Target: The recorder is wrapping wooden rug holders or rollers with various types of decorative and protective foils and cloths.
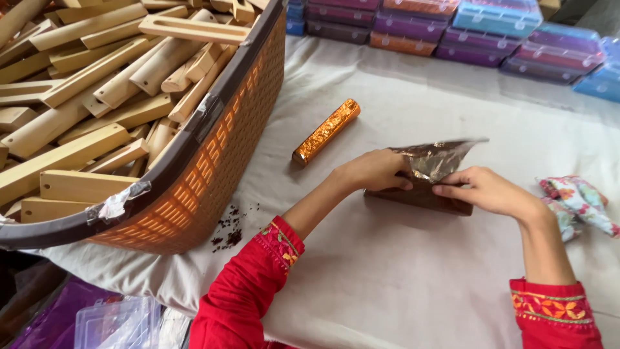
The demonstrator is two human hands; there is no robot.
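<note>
You work at a table covered with a pale cloth (400,258), stacked purple, orange and blue plastic boxes (452,29) along its far edge. At your left a brown woven basket (213,161) brims with pale wooden blocks (84,97); dark crumbs (229,226) lie beside it. A copper-foil-wrapped stick (326,131) rests mid-cloth. Your left hand (371,171) and right hand (484,190) both pinch the shiny foil sheet (436,158), partly folded over a brown block (420,197) lying on the cloth between them.
</note>
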